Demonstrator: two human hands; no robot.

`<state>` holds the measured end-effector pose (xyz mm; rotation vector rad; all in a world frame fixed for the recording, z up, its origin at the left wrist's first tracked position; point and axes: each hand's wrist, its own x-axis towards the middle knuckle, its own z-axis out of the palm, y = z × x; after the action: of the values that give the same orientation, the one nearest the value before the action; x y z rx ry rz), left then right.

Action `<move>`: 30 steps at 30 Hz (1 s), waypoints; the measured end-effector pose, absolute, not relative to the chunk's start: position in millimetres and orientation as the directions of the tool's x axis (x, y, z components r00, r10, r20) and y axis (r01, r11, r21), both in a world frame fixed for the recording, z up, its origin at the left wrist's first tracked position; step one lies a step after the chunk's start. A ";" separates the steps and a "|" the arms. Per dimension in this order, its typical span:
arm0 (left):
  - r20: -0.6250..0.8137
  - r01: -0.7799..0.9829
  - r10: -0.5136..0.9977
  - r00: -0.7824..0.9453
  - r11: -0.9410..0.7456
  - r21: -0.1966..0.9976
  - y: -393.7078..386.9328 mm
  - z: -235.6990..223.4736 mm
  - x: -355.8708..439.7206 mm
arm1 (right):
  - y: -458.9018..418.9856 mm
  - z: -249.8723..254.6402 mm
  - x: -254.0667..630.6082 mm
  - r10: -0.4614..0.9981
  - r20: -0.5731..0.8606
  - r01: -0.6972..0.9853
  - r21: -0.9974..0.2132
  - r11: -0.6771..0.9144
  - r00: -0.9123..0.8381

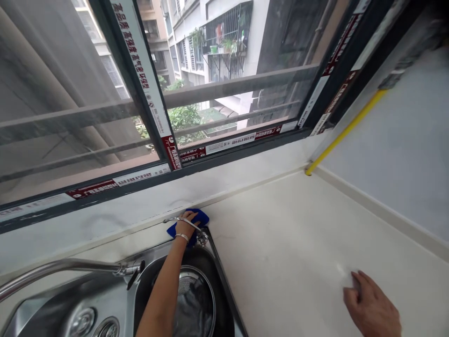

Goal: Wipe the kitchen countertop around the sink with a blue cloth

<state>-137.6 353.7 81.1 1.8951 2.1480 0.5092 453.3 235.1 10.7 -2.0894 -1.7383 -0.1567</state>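
Observation:
My left hand (185,226), a bracelet at its wrist, presses a blue cloth (200,218) onto the ledge behind the sink. It reaches over the right basin, behind a slim curved spout (189,222), and part of the cloth is hidden by the hand. The spout's base (202,238) stands at the sink's back right corner. My right hand (373,302) hovers over or rests on the pale countertop (280,243); which one I cannot tell. Its fingers are curled toward the thumb, with a small greyish patch between them that I cannot make out.
A steel double sink (131,297) has a round metal pan or strainer (196,299) in its right basin. A large faucet (63,266) stretches across the left basin. Behind is a window frame (168,150) with stickers; a yellow pipe (347,131) rises at the back right corner.

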 end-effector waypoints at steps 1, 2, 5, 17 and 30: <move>0.052 0.906 0.996 -0.072 0.044 0.422 364.1 80.2 -131.5 | 235.7 10.6 453.6 0.914 0.344 0.962 -0.238 -0.136 0.214; 0.051 0.899 0.999 -0.010 -0.013 0.437 374.0 79.2 -125.9 | 236.2 11.0 453.6 0.913 0.347 0.963 -0.233 -0.139 0.215; 0.052 0.868 0.989 0.142 -0.150 0.473 398.6 75.6 -113.6 | 237.2 14.0 452.9 0.908 0.368 0.967 -0.221 -0.124 0.201; 0.138 0.845 0.970 0.200 -0.242 0.477 385.3 58.8 -145.6 | 234.6 10.9 460.1 0.909 0.376 0.969 -0.225 -0.101 0.182; 0.286 0.844 0.829 -0.481 0.350 0.406 298.3 55.1 -174.5 | 233.3 23.9 440.9 0.902 0.338 0.943 -0.284 -0.174 0.268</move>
<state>-174.5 298.3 55.1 1.6147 2.6059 0.8139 440.9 233.3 23.9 -2.1130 -1.6674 -0.1267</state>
